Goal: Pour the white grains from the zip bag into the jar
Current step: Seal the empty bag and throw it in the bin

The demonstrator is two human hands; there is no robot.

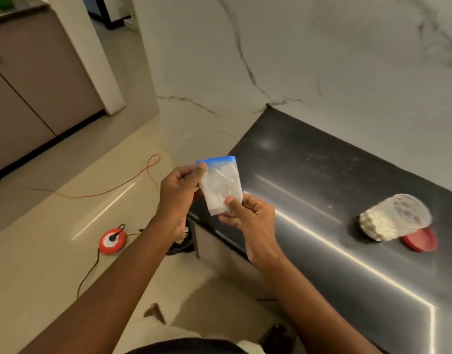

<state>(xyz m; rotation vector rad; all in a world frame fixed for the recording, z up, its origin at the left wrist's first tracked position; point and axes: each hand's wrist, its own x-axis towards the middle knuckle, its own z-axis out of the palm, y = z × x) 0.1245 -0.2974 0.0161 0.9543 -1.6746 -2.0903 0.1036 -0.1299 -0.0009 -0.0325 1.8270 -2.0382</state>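
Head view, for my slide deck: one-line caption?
Both hands hold a blue-zip bag of white grains beside the counter; open jar and red lid wait.

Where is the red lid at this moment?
The red lid lies flat on the dark counter, at the right of the head view, touching the near right side of the jar.

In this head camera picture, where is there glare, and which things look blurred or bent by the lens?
Head view: bright streaks of glare run along the dark countertop and its front edge; the jar and red lid look smeared by motion blur; the zip bag, held by the left hand and right hand, is sharper; the wide lens bows the counter edge and floor.
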